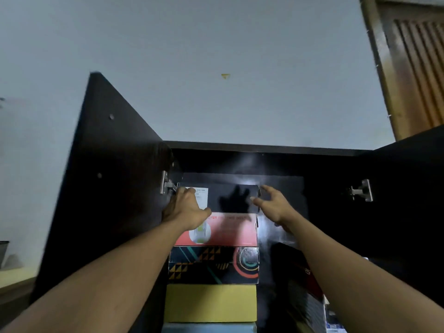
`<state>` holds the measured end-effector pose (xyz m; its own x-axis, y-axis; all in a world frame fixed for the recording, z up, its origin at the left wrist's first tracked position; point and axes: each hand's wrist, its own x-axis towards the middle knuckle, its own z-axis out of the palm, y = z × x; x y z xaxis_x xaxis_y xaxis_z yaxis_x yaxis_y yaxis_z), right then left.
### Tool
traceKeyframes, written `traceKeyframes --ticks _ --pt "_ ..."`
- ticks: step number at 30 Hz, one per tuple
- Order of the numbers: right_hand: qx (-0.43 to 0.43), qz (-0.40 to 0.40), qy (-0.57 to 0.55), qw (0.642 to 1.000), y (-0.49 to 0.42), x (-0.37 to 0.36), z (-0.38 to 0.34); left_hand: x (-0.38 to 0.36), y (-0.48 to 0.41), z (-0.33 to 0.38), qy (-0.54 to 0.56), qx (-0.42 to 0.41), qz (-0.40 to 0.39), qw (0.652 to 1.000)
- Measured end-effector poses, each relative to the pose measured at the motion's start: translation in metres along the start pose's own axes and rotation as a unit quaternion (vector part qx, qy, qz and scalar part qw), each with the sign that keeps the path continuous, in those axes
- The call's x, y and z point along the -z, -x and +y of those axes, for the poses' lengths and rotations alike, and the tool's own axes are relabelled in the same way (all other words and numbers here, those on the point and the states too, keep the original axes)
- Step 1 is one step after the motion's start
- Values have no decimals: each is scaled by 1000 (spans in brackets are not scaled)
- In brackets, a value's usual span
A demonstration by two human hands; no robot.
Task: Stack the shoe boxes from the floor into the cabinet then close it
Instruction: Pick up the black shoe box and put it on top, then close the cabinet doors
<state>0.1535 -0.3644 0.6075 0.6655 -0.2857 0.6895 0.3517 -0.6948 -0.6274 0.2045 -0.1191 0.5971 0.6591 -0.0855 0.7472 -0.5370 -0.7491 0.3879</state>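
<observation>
head view, looking up into the open cabinet [240,146], both dark doors swung wide, left door [108,164] and right door [408,176], hinges showing. inside, a stack of shoe boxes fills the left half: black box [230,198] on top, red box [228,230] under it, then a patterned box [211,264], a yellow box [210,302] and the edge of a pale blue box [209,329] at the bottom of frame. left hand [186,210] is pressed against the black box's left front corner, fingers curled over its white label; whether it actually grips the box i cannot tell. right hand [270,204] is open, fingers spread, at the box's right edge, seemingly just off it, holding nothing. its shadow falls on the box front. more dark boxes [305,296] stand to the right, lower in the cabinet, blurred. grey wall [216,56] above, a wooden louvred door [413,63] top right.
</observation>
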Motion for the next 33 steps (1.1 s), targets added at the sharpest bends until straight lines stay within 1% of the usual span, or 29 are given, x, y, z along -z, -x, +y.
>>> traceKeyframes --ticks 5,8,10,14,17,20,22,25,28,33 --pt "50 31 -72 996 50 10 -55 67 56 32 -35 -31 17 999" --pt "68 24 -103 992 90 -3 -81 107 103 40 10 -56 25 998" --pt "86 9 -112 990 117 -15 -101 134 134 38 48 -79 49 994" --pt "168 -26 -127 977 160 -42 -149 180 189 12 71 -149 133 977" --pt "232 -57 -137 961 183 -66 -181 200 209 -21 88 -159 172 968" --pt "276 -76 -145 947 198 -90 -205 206 213 -51 86 -153 201 964" --pt "296 -81 -145 941 202 -104 -217 204 212 -67 81 -126 197 969" --pt "311 -88 -153 934 202 -119 -227 196 211 -85 88 -71 157 981" --pt "313 -82 -164 932 198 -126 -225 187 210 -93 111 -88 124 982" --pt "318 -73 -165 931 198 -120 -214 172 206 -94 192 -133 133 963"
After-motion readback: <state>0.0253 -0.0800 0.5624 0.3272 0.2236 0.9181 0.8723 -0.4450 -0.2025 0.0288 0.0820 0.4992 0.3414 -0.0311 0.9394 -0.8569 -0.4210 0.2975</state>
